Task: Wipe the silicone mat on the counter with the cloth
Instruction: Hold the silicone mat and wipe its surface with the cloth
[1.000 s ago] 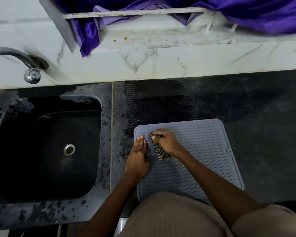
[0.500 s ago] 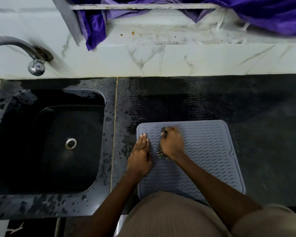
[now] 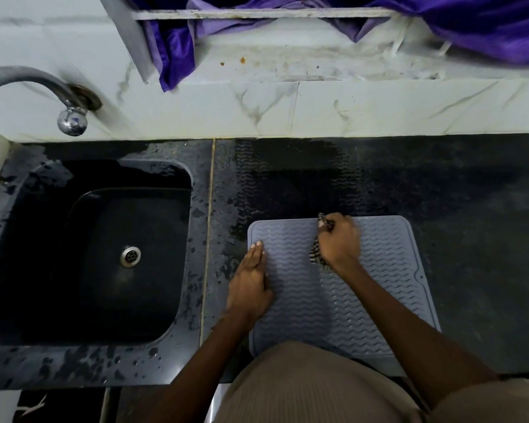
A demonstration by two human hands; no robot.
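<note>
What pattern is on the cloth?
A dark-and-light check, seen in the head view where the cloth pokes out from the right hand.

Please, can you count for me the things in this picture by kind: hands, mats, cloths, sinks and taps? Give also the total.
Hands: 2, left hand and right hand
Mats: 1, grey silicone mat
Cloths: 1, checked cloth
Sinks: 1, black sink
Taps: 1, metal tap
Total: 6
</note>
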